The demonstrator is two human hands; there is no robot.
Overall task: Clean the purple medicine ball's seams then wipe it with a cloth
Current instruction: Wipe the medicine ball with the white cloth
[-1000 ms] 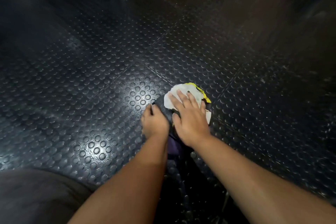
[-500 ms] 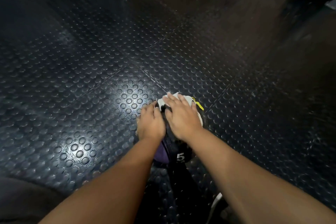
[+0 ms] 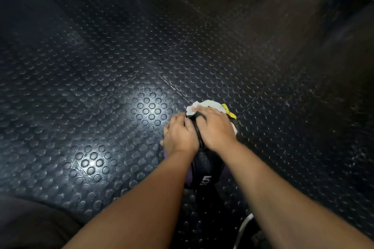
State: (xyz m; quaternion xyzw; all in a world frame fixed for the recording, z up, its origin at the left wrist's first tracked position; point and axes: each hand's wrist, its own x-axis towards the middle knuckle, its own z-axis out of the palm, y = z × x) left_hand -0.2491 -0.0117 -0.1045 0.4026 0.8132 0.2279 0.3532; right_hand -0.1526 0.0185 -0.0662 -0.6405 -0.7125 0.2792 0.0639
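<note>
I see the purple and black medicine ball [image 3: 204, 165] sitting on the bumpy black floor [image 3: 101, 107], right between my two arms. My left hand [image 3: 180, 135] is on the left side of the ball, with the fingers bent over it, so it grips the ball to stop it rolling. My right hand [image 3: 217, 127] lies on a white cloth [image 3: 210, 105] with a yellow edge and presses it down on the far top of the ball with fingers laid out over it. So I think I am in the wiping part now. I see no brush or other tool for the seams, and I cannot tell from here if the seams are clean. The near side of the ball, where a white 5 shows, has no cloth on it. I think that side and the bottom are left to wipe, so the ball will need a turn.
</note>
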